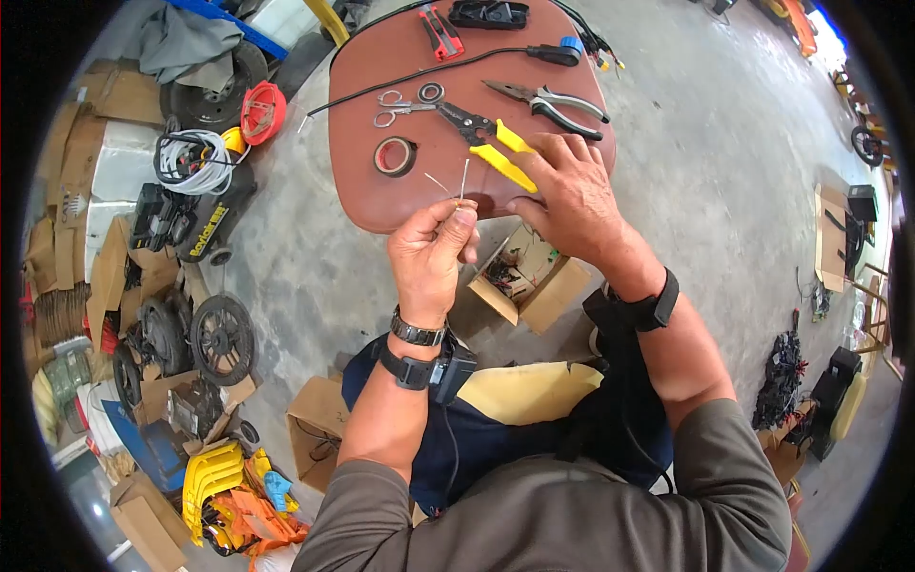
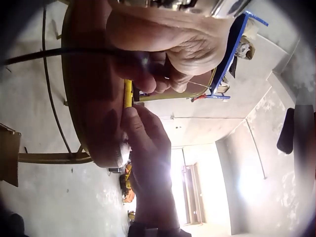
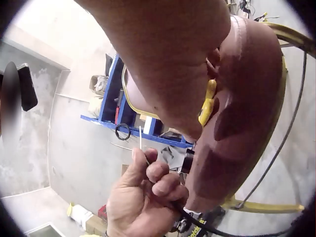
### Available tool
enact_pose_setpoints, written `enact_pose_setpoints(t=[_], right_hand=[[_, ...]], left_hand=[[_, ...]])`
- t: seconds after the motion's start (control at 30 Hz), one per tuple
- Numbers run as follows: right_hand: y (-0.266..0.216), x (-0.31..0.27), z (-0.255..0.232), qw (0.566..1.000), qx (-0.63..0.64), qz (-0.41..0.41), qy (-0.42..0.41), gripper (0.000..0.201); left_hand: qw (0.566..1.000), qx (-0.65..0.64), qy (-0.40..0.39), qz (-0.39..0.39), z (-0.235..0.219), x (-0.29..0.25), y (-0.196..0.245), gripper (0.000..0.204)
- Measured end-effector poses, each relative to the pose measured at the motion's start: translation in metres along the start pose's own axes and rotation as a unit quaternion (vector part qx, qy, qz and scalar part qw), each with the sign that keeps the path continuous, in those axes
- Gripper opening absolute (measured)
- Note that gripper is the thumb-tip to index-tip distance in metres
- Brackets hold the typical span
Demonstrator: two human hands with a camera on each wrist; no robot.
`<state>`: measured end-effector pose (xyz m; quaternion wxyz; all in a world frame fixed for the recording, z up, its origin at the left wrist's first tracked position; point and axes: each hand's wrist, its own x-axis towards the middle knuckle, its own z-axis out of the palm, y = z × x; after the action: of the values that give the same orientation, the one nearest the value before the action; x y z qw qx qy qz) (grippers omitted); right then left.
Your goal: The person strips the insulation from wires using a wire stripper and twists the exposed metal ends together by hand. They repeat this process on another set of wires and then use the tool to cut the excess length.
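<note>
My left hand (image 1: 434, 253) pinches a thin pale wire (image 1: 464, 179) between thumb and fingers, just over the front edge of the brown padded seat (image 1: 357, 195). The wire's tip stands up from the fingertips, and a second thin strand leans left. In the right wrist view, the wire (image 3: 140, 138) points upward from the pinch. My right hand (image 1: 577, 195) grips the ends of the yellow handles of the wire strippers (image 1: 503, 167), which lie on the seat with their black jaws to the far left. Scissors (image 1: 405, 107) and combination pliers (image 1: 562, 107) flank them.
On the seat are a tape roll (image 1: 395, 170), a red cutter (image 1: 441, 33) and a black cable (image 1: 419, 74) with a blue-tipped plug. An open cardboard box (image 1: 553, 296) with small parts stands below the seat. Wheels (image 1: 222, 338) and cartons crowd the left floor.
</note>
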<state>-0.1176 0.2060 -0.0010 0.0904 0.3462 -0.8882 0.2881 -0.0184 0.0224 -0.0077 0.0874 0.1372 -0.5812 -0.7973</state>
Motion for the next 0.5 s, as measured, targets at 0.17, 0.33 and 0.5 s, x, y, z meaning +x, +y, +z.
enact_pose_setpoints(t=[0.17, 0.33, 0.5], right_hand=[[0.010, 0.005, 0.009, 1.000, 0.017, -0.007, 0.016, 0.042], [0.006, 0.011, 0.002, 0.994, 0.074, -0.015, 0.073, 0.031], [-0.014, 0.003, -0.012, 0.917, 0.371, 0.142, -0.033, 0.014]], left_hand=[[1.000, -0.015, 0.003, -0.010, -0.005, 0.002, 0.003, 0.021], [0.999, -0.031, 0.008, -0.024, -0.007, 0.007, 0.007, 0.021], [0.998, 0.048, 0.009, 0.037, -0.003, 0.004, 0.004, 0.022]])
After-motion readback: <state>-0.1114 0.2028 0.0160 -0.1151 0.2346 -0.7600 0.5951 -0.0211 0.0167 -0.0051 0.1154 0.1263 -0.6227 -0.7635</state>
